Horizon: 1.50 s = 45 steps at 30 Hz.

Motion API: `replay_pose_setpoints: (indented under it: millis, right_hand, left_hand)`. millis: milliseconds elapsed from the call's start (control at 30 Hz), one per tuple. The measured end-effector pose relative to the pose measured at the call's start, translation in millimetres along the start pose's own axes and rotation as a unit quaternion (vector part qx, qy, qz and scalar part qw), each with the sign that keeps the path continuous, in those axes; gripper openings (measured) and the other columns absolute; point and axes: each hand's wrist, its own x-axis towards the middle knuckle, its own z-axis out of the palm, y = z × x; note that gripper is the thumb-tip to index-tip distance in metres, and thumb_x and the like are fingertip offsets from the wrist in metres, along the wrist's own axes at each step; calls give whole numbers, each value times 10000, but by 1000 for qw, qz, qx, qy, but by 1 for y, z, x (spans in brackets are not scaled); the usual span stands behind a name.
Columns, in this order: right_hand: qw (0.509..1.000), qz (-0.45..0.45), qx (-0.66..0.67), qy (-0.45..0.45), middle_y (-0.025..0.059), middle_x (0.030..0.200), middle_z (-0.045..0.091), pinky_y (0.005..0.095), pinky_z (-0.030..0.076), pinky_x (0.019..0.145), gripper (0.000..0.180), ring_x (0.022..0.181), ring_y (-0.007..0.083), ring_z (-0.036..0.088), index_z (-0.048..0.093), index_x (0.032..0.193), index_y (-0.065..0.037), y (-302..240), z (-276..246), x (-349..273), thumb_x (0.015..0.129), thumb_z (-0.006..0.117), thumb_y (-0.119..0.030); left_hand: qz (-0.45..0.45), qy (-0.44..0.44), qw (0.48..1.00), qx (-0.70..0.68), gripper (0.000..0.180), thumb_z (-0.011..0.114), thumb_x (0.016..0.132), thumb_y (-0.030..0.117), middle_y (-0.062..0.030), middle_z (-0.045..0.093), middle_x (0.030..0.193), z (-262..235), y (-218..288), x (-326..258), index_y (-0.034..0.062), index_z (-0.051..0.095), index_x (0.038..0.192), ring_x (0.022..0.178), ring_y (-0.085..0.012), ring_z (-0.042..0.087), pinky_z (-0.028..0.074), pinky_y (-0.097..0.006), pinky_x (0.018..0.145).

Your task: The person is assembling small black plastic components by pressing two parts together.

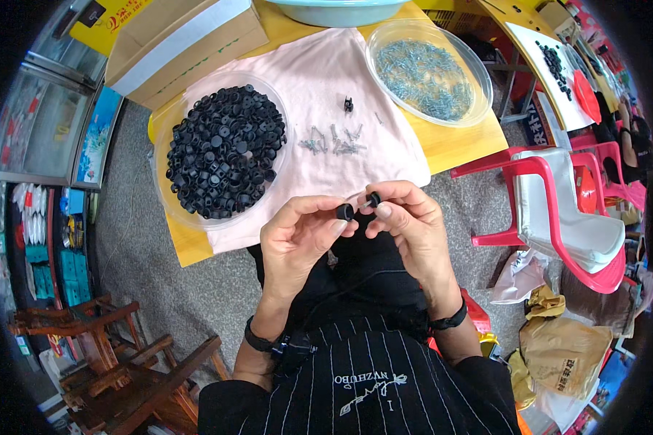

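Note:
My left hand [301, 235] pinches a small black round plastic cap [345, 212] between thumb and fingertips. My right hand [406, 217] holds a second small black plastic piece [374, 199] right beside it; the two pieces are almost touching. Both hands hover above the near edge of a pink cloth [384, 156] spread on a yellow table [457, 145]. A clear round dish [167, 210] at the left is heaped with black plastic caps [225, 148]. A loose pile of small metal screws [334, 141] lies on the cloth, with one lone black piece [348, 105] behind it.
A second clear dish of metal screws [428, 76] stands at the back right. A cardboard box [181, 40] and a light blue basin [337, 11] are at the back. Red plastic chairs [559, 210] stand to the right, a wooden chair [109, 348] lower left, bags [566, 348] on the floor.

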Motion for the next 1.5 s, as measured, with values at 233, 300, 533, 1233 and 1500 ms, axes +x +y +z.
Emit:
replay_pose_setpoints:
  millis: [233, 300, 533, 1233, 1500]
  right_hand:
    - [991, 47, 122, -4, 91, 958, 664, 250, 536, 700, 250, 840, 135, 632, 608, 1135, 2, 5, -10, 0, 901, 610, -85]
    - [996, 28, 84, 2, 87, 952, 662, 248, 534, 700, 245, 842, 127, 630, 610, 1129, 5, 2, -7, -1, 899, 614, -79]
    - [983, -81, -162, 28, 63, 937, 658, 225, 529, 686, 230, 839, 102, 638, 631, 1090, 10, -13, 11, -10, 863, 649, -23]
    - [885, -228, -406, 24, 105, 969, 657, 256, 552, 691, 292, 830, 162, 659, 658, 1067, -9, -11, 10, -12, 785, 648, 66]
    - [886, -236, -397, 30, 107, 1000, 631, 241, 546, 673, 305, 796, 152, 638, 658, 1104, -25, -4, 8, -13, 816, 615, 65]
  left_hand:
    - [-7, -16, 1000, -17, 249, 646, 854, -25, -149, 660, 992, 7, 0, 1, -53, 574, 1091, 859, -170, 667, 554, -274, 790]
    - [-8, -10, 1000, -18, 245, 644, 855, -25, -151, 660, 991, 7, -2, 1, -56, 574, 1088, 853, -175, 668, 555, -276, 787]
    - [-30, 1, 998, -63, 234, 640, 869, 13, -150, 661, 981, 0, -8, 1, -53, 577, 1085, 833, -186, 671, 569, -300, 772]
    - [-7, 3, 1000, 30, 231, 651, 846, -25, -132, 676, 962, 6, -7, 2, -53, 613, 1072, 843, -168, 671, 547, -258, 790]
    - [-11, 1, 998, 57, 230, 647, 847, -33, -128, 676, 973, 7, -8, 4, -47, 620, 1075, 866, -165, 672, 547, -245, 792]
